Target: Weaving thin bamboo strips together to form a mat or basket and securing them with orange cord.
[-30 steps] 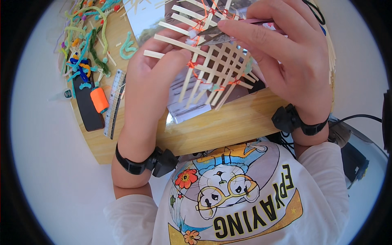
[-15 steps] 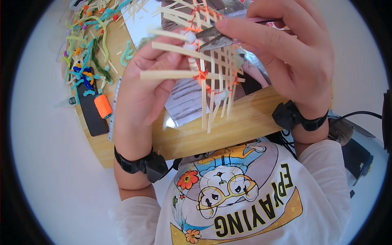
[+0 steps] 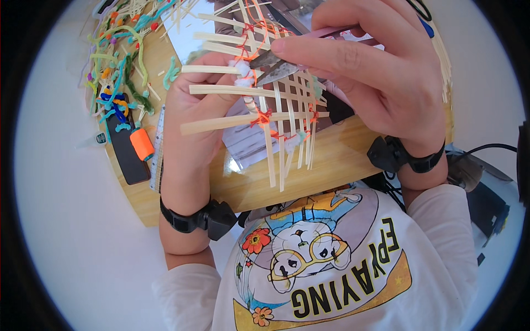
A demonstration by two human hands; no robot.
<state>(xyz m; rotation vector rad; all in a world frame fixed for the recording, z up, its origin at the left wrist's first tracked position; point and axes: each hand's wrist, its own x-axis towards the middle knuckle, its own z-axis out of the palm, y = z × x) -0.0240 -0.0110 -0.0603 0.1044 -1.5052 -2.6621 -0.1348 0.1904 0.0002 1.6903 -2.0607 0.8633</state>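
My left hand (image 3: 197, 132) grips the left side of a woven lattice of pale bamboo strips (image 3: 284, 113), with some fingers hidden behind it. Orange and red thread ties (image 3: 264, 117) bind several crossings along its border. White fluffy stuff (image 3: 243, 73) is wound near my left fingertips, and pale green fluff shows at the far border. In my right hand (image 3: 381, 71) is a pair of small metal snips (image 3: 270, 69). Their blades are slightly apart and point left, close beside the white fluff; whether they touch it I cannot tell. Loose orange thread rises above the blades.
Colourful fuzzy pipe cleaners (image 3: 118, 71) lie heaped at the left of the wooden table (image 3: 287, 171). Near them are an orange spool (image 3: 142, 144), a dark flat bar (image 3: 132, 165) and a clear ruler (image 3: 158, 146). Printed pictures (image 3: 248, 143) lie beneath the lattice; loose strips (image 3: 441, 60) lie far right.
The lattice has shifted left and slightly down with my left hand. My right hand and the snips have followed leftward. More of the loose orange thread shows above the blades.
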